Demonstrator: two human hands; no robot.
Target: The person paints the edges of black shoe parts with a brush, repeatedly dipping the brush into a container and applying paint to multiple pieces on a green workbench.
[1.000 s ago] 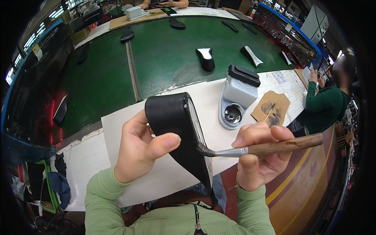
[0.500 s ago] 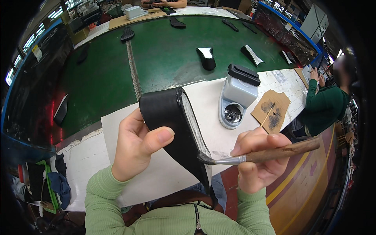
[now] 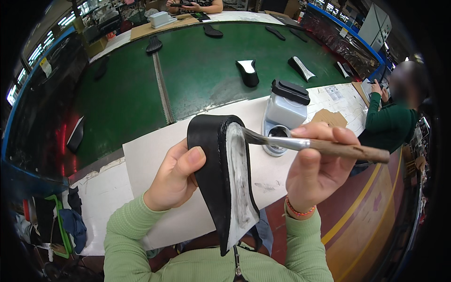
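Note:
My left hand grips a black shoe sole upright, its whitish, wet-looking inner face turned to the right. My right hand holds a wooden-handled brush, and the bristles touch the upper edge of that inner face. Just behind the brush stands a white glue pot with a black lid and an open round well at its base.
White paper covers the bench edge before a green conveyor belt carrying several black soles. A person in a green top sits at the right. Another person's hands work at the far end.
The brush has moved from the sole's lower edge up to its top edge. The sole has turned, showing more of its coated inner face.

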